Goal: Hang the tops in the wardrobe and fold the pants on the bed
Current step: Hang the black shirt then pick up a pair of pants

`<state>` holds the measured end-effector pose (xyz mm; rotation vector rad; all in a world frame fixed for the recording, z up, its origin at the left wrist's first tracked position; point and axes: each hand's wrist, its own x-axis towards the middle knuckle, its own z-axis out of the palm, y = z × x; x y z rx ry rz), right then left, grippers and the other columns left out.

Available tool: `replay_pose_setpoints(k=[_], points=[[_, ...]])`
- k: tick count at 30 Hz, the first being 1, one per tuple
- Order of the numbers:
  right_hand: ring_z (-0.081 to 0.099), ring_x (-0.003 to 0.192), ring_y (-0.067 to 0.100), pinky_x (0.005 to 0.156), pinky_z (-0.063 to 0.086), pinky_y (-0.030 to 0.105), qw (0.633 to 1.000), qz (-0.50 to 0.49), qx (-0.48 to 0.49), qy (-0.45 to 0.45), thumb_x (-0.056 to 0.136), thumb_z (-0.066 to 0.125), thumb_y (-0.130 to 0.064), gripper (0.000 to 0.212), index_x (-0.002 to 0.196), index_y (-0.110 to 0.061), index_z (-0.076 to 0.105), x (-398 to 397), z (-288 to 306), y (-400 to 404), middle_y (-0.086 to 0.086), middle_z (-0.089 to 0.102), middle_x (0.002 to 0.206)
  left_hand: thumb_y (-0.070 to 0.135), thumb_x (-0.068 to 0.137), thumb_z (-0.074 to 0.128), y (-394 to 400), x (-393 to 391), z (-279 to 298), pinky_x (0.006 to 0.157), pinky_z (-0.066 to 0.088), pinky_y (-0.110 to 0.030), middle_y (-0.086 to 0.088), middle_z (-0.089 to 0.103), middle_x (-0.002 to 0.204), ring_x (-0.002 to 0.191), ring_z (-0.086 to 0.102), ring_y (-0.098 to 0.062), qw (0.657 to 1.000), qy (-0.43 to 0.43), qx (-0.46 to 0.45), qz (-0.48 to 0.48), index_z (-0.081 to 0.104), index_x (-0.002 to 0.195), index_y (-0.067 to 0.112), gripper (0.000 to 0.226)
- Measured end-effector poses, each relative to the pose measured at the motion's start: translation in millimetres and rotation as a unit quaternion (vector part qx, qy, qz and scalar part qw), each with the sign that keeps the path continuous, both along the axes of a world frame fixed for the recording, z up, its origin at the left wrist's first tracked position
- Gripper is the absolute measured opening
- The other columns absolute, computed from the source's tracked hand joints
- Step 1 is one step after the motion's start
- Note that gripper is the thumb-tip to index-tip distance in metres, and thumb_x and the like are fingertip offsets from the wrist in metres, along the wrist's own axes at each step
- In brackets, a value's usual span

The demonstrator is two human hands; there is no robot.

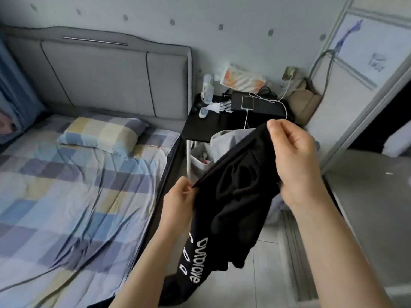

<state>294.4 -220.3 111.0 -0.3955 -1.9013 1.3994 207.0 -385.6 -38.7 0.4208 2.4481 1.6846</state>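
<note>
- Small bedroom: bed with a blue, yellow and white checked sheet (73,196) on the left, matching checked pillow (102,135) by the grey padded headboard (106,74).
- Black bedside surface (204,125) just past the hands, holding a phone on a white cable (247,102).
- Pale wardrobe door frame (347,101) on the right, dark gap beside it.
- Black soft pants with white letters down one leg (229,201), held up in the air between bed and wardrobe.
- Left hand (180,201) low and close, pinching one end of the top edge.
- Right hand (295,161) higher and farther, fingers curled, pinching the other end.
- Top edge slanted up to the right; legs hanging down toward the floor.
- Probably pants, so the bed is the place to go: off to the left, nearest the left hand.
- Next, likely a swing left to lay them flat for folding.
</note>
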Motion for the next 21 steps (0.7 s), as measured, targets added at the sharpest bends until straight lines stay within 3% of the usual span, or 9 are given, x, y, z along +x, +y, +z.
replay_pose_setpoints(k=[2, 4, 7, 11, 13, 16, 19, 21], points=[[0.035, 0.059, 0.006, 0.056, 0.03, 0.027, 0.996, -0.067, 0.049, -0.022, 0.093, 0.051, -0.04, 0.039, 0.074, -0.005, 0.052, 10, -8, 34, -0.005, 0.038, 0.06, 0.013, 0.094, 0.059, 8, -8, 6, 0.048, 0.039, -0.024, 0.0, 0.056, 0.058, 0.049, 0.045, -0.015, 1.0, -0.003, 0.025, -0.004, 0.052, 0.078, 0.012, 0.017], [0.033, 0.05, 0.004, 0.051, 0.027, 0.02, 0.98, -0.129, 0.147, -0.043, 0.095, 0.051, -0.033, 0.039, 0.065, -0.009, 0.045, 18, -20, 65, -0.007, 0.034, 0.052, 0.013, 0.095, 0.059, 16, -14, 16, 0.041, 0.03, -0.019, 0.003, 0.045, 0.054, 0.047, 0.035, -0.01, 0.996, -0.025, 0.079, -0.015, 0.05, 0.08, 0.009, 0.018], [0.042, 0.054, 0.006, 0.054, 0.026, 0.019, 0.941, -0.187, 0.269, -0.085, 0.096, 0.055, -0.021, 0.024, 0.073, -0.014, 0.058, 25, -40, 101, -0.009, 0.046, 0.057, 0.018, 0.095, 0.06, 29, -23, 44, 0.045, 0.034, -0.02, 0.0, 0.053, 0.061, 0.052, 0.044, -0.013, 0.982, -0.063, 0.175, -0.044, 0.053, 0.076, 0.017, 0.021], [0.051, 0.064, 0.022, 0.059, 0.025, 0.021, 0.904, -0.2, 0.321, -0.2, 0.094, 0.057, -0.015, 0.017, 0.084, -0.005, 0.065, 24, -70, 120, 0.007, 0.058, 0.074, 0.028, 0.088, 0.065, 53, -31, 84, 0.051, 0.044, -0.021, -0.003, 0.062, 0.065, 0.057, 0.056, -0.012, 0.967, -0.046, 0.228, -0.104, 0.059, 0.074, 0.024, 0.017], [0.054, 0.074, 0.021, 0.066, 0.034, 0.024, 0.913, -0.191, 0.279, -0.226, 0.093, 0.056, -0.01, 0.008, 0.095, -0.009, 0.064, 21, -80, 112, 0.003, 0.056, 0.085, 0.028, 0.088, 0.066, 71, -34, 95, 0.057, 0.047, -0.027, -0.018, 0.062, 0.066, 0.06, 0.058, -0.019, 0.96, -0.038, 0.241, -0.135, 0.059, 0.076, 0.019, 0.016], [0.057, 0.076, 0.005, 0.064, 0.043, 0.014, 0.943, -0.14, 0.127, -0.275, 0.089, 0.055, -0.006, 0.021, 0.105, -0.02, 0.055, 20, -96, 83, -0.007, 0.059, 0.086, 0.03, 0.09, 0.064, 91, -38, 104, 0.06, 0.038, -0.039, -0.035, 0.053, 0.072, 0.065, 0.048, -0.025, 0.959, -0.01, 0.237, -0.155, 0.056, 0.081, 0.013, 0.021], [0.063, 0.079, 0.003, 0.067, 0.046, 0.011, 0.917, 0.066, -0.018, -0.392, 0.078, 0.056, -0.009, 0.021, 0.096, -0.021, 0.056, 17, -109, 53, -0.003, 0.066, 0.087, 0.031, 0.091, 0.063, 109, -47, 112, 0.053, 0.036, -0.043, -0.038, 0.052, 0.073, 0.062, 0.046, -0.027, 0.958, 0.005, 0.229, -0.173, 0.055, 0.081, 0.015, 0.02], [0.063, 0.079, -0.002, 0.065, 0.045, 0.008, 0.905, 0.136, -0.047, -0.4, 0.078, 0.061, -0.017, 0.021, 0.099, -0.018, 0.058, 9, -114, 47, -0.006, 0.066, 0.088, 0.03, 0.091, 0.064, 122, -60, 118, 0.05, 0.036, -0.044, -0.037, 0.051, 0.07, 0.06, 0.044, -0.027, 0.952, 0.003, 0.241, -0.187, 0.056, 0.08, 0.017, 0.019]])
